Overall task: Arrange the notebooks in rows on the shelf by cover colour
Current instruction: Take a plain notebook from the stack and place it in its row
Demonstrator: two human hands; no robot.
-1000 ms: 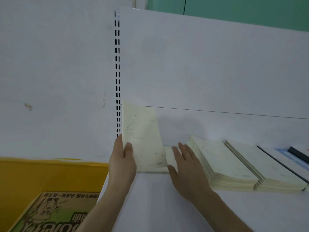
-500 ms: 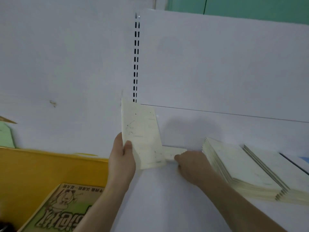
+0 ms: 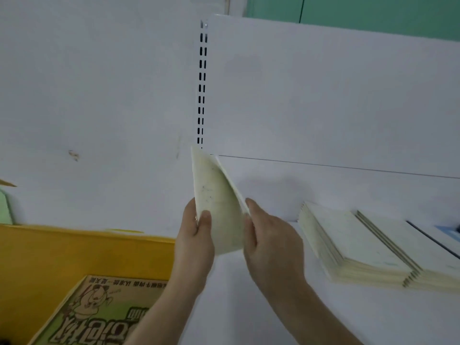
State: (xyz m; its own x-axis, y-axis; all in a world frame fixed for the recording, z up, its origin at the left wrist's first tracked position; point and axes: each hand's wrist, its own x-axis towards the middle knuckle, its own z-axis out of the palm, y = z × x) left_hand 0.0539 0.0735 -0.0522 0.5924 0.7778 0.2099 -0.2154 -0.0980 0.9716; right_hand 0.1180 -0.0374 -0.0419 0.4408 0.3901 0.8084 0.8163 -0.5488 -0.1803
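Both hands hold cream notebooks [image 3: 219,207] upright above the left end of the white shelf [image 3: 273,314]. My left hand [image 3: 195,241] grips their left edge with the thumb on the front cover. My right hand [image 3: 270,247] grips the right edge, where a second thin notebook shows behind the front one. Two fanned stacks of cream notebooks [image 3: 353,247] lie flat on the shelf to the right.
A slotted upright [image 3: 202,83] rises behind the held notebooks. A yellow bin [image 3: 62,252] holding a cardboard box [image 3: 99,314] with a cartoon print stands at lower left. A dark-edged notebook [image 3: 433,241] and a blue one lie at the far right.
My right hand picked the notebook off the shelf and brought it up against the one in my left hand. Both hands rose off the shelf. The view shifted left.
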